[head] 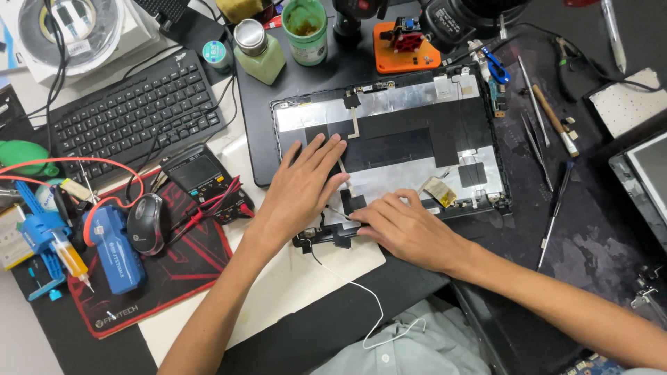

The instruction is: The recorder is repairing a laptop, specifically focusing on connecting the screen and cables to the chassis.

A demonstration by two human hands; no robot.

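An opened laptop lid panel lies face up on the black mat, its inside covered with silver foil and black tape patches. My left hand rests flat on the panel's lower left part, fingers spread and pressing down. My right hand sits at the panel's bottom edge, fingertips pinched on a thin white cable near the hinge. That cable trails off the panel toward my lap. A small gold flex connector lies just right of my right hand's fingers.
A black keyboard, a multimeter with red leads, a mouse and a blue tool crowd the left. Bottles and a green cup stand at the back. Tweezers and screwdrivers lie at the right, beside another device.
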